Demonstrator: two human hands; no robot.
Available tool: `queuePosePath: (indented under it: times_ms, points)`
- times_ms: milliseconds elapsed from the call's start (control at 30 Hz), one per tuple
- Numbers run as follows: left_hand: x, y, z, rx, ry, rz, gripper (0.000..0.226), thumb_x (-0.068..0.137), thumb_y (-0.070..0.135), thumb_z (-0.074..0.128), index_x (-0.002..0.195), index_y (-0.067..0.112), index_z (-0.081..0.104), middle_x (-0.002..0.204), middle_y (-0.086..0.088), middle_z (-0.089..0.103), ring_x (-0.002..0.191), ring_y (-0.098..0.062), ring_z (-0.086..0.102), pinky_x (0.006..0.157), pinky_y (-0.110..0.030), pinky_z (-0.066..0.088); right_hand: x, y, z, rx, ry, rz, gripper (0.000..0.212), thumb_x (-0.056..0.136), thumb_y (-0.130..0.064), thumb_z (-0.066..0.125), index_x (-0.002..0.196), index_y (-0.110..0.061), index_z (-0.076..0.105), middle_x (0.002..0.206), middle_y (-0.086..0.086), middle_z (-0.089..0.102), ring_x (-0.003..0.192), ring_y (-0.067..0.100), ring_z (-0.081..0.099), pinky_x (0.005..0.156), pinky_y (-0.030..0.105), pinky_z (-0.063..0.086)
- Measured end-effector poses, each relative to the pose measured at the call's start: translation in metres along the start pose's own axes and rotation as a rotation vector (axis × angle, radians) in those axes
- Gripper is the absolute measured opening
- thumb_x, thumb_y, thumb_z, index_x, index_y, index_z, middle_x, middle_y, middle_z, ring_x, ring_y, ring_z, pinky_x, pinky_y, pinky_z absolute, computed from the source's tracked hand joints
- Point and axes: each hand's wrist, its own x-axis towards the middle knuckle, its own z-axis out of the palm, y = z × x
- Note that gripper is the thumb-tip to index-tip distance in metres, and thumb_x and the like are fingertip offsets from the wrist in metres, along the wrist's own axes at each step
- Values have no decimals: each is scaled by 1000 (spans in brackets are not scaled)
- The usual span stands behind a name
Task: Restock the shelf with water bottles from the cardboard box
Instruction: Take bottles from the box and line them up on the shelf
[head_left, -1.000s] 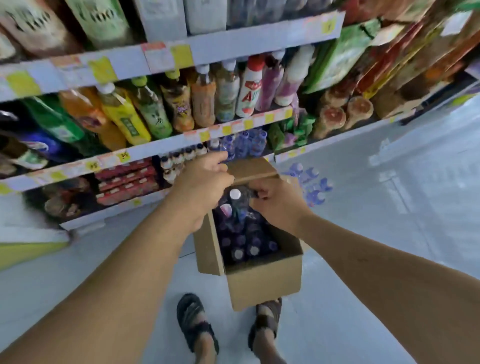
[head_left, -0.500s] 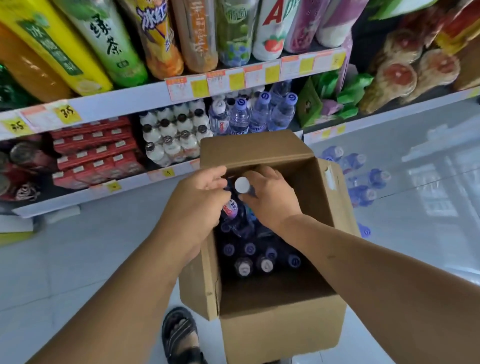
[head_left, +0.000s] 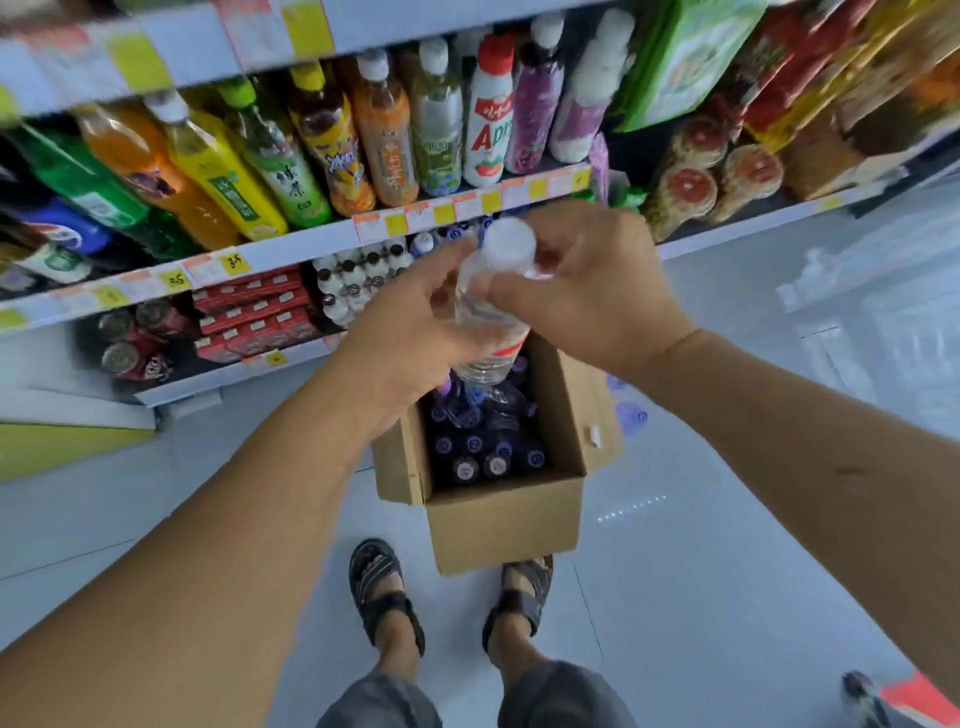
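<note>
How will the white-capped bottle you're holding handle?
The water bottle, capped and seemingly full, is probably heavy for its size. Its clear wall may dent under a hard grip. Round-bodied, it would likely roll if laid down.

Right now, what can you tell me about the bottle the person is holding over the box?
The water bottle is clear, ribbed plastic with a white screw cap and a red band of label low on its body. It looks sealed and full, though motion blur hides the print. It is roughly upright, cap nearest the camera, in the air above the open cardboard box. The left hand wraps its body and the right hand pinches it just under the cap.
</note>
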Motion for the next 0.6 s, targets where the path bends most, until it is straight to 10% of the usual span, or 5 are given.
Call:
queuePosePath:
  times_ms: [500,600]
  points:
    - [-217,356,-96,39,-93,643,82,65,21,86,139,23,50,125,6,67,118,-12,62,99,-37,50,32,-398,-282,294,317,-302,60,70,-44,78,81,11,59,73,30,58,62,26,56,57,46,50]
    - [-243,395,-119,14,-31,729,79,60,19,88,132,25,56,113,5,73,106,-12,68,87,-28,55,25,-436,-297,371,357,-330,43,86,-46,67,89,-4,69,75,11,67,68,11,62,65,31,52]
